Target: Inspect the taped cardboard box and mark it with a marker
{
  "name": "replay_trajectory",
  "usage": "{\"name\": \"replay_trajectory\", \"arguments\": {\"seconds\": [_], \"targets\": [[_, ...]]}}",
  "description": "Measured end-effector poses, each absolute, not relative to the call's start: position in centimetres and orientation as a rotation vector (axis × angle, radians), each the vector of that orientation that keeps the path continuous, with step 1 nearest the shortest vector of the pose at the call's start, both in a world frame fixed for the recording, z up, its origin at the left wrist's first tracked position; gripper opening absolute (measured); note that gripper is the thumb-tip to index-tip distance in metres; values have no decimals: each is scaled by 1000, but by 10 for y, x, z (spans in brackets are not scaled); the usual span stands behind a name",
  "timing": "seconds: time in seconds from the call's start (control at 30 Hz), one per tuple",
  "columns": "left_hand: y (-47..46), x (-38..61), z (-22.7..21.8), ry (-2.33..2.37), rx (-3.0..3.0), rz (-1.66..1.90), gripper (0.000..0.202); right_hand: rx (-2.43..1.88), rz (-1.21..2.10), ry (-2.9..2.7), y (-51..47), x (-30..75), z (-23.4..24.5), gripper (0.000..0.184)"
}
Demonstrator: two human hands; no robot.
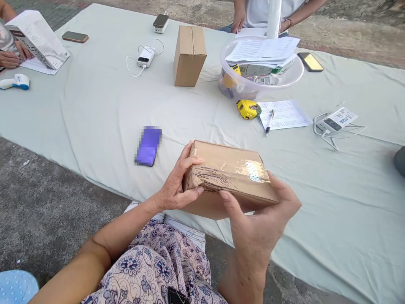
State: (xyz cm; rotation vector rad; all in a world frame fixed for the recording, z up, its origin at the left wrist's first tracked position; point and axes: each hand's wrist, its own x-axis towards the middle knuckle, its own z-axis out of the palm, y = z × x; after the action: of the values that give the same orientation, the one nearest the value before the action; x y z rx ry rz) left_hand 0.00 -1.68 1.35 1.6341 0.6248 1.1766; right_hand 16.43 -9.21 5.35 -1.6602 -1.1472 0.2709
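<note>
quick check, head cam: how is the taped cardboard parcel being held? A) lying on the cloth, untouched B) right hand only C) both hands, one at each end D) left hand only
C: the left hand wraps the near-left end of the taped parcel while the right hand supports its right end and underside, so the parcel sits lifted off the pale cloth.

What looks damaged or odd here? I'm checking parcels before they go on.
The taped box, held by left hand and right hand, has wrinkled, bunched tape and crumpled cardboard at its near left corner.
</note>
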Motion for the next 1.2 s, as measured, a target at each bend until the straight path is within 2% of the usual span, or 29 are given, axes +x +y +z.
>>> {"name": "replay_trajectory", "arguments": {"seconds": [0.17,0.37,0.43,0.6,0.77,0.83,0.93,1.2], "targets": [[-14,2,15,664,1639,1224,47,-1664,158,-1198,-88,160,55,70],[-9,5,14,658,1669,1197,55,-1717,-4,-1311,-89,163,62,74],[-7,4,12,658,1674,1192,58,-1697,-92,-1419,-86,162,64,68],[-1,-1,-2,556,1736,1147,90,-1668,-183,-1468,-73,161,55,43],[-8,-6,-27,653,1578,993,128,-1639,-217,-1452,-66,164,47,43],[-14,-7,-34,698,1491,924,138,-1634,-205,-1479,-67,166,49,43],[-20,-9,-40,701,1452,892,141,-1612,-160,-1517,-71,166,53,39],[-18,-11,-35,684,1430,874,133,-1608,-198,-1443,-67,161,46,34]]}}
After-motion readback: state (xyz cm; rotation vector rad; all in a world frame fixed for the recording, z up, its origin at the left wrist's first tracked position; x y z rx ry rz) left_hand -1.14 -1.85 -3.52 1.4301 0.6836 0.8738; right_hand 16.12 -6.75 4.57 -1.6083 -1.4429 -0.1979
